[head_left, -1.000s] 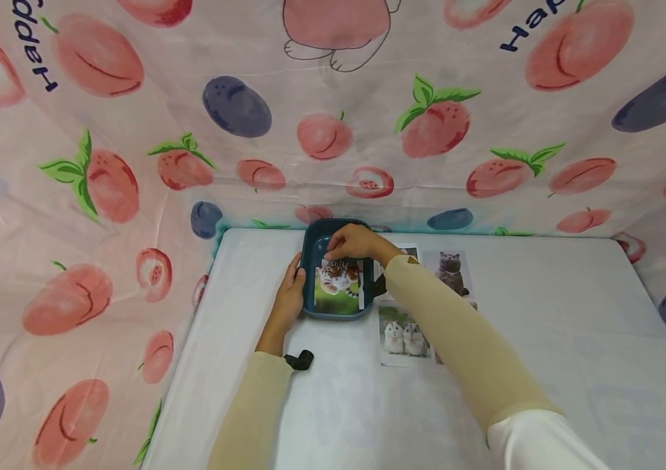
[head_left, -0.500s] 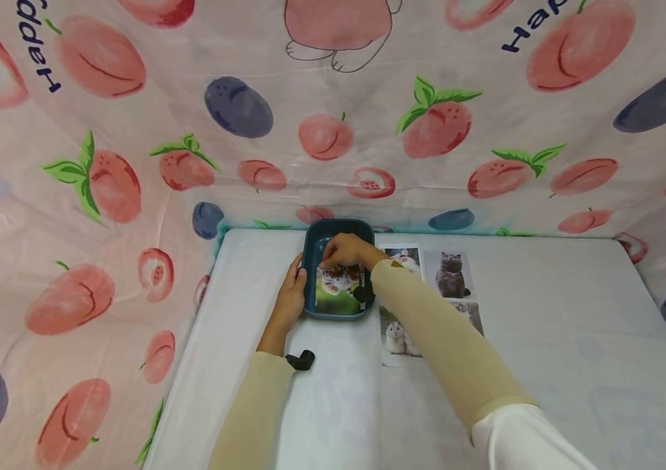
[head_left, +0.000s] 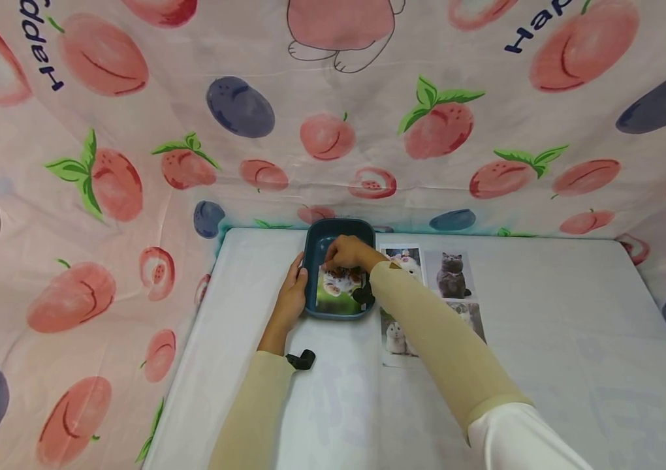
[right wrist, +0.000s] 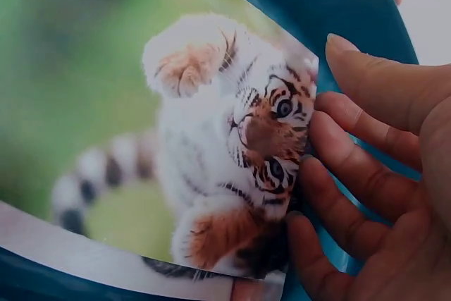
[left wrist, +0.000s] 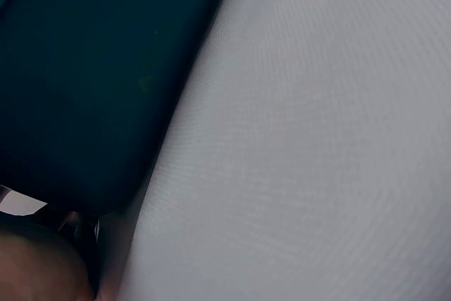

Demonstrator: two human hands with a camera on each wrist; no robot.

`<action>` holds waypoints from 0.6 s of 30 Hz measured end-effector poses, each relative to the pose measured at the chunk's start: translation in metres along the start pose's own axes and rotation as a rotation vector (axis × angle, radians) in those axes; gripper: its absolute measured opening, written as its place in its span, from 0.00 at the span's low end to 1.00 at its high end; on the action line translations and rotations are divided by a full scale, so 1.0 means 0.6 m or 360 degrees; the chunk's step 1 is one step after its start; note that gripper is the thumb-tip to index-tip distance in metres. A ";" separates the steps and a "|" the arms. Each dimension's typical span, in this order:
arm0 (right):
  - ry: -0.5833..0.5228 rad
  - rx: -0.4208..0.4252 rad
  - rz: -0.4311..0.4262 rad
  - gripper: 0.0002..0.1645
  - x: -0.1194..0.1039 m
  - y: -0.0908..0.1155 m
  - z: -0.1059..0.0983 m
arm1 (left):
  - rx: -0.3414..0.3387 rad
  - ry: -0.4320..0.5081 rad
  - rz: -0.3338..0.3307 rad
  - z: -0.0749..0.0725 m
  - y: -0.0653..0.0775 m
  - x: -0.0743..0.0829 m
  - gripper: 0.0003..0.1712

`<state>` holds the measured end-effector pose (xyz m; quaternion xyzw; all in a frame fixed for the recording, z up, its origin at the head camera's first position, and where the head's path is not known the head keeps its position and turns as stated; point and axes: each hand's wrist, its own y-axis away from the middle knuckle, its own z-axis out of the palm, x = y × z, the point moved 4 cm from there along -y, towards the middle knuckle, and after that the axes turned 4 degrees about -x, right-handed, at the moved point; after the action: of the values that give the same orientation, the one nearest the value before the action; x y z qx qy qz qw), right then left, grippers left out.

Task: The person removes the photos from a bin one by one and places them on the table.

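A dark blue-green plastic tray (head_left: 339, 316) stands at the back of the white-covered table. My left hand (head_left: 290, 292) rests along its left side, fingers straight against the outer wall. In the left wrist view the tray's wall (left wrist: 91, 82) fills the upper left. Inside the tray lies a tiger cub photo card (right wrist: 232, 132), with the pale edge of another card (right wrist: 106, 259) under it. My right hand (head_left: 347, 253) reaches into the tray over the card's far end. Its fingertips touch the card's short edge, while the thumb (right wrist: 373, 82) lies apart, beside the corner.
Several animal photo cards lie right of the tray: a grey cat (head_left: 452, 275), a pair of hamsters (head_left: 395, 338) and a white furry animal (head_left: 406, 256), partly hidden by the right sleeve. A fruit-patterned cloth (head_left: 333, 183) hangs behind the table.
My right hand has shifted slightly left and down over the tiger card, its wrist now further over the tray. Left hand and tray stay in place.
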<state>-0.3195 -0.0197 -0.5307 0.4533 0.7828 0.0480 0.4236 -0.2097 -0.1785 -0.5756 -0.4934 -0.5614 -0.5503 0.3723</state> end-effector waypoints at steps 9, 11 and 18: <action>-0.0058 -0.0049 -0.0045 0.10 -0.003 0.007 -0.008 | 0.0015 -0.0013 0.0003 -0.001 0.002 0.003 0.30; -0.0084 -0.0049 -0.0049 0.08 -0.004 0.009 -0.009 | 0.0018 -0.0022 0.0003 -0.001 0.002 0.003 0.30; -0.0260 -0.0097 -0.0006 0.10 0.000 0.016 -0.006 | 0.0009 -0.0030 0.0016 0.000 0.001 0.005 0.30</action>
<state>-0.3156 -0.0133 -0.5241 0.4413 0.7446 0.0339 0.4997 -0.2098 -0.1780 -0.5727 -0.5004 -0.5639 -0.5421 0.3712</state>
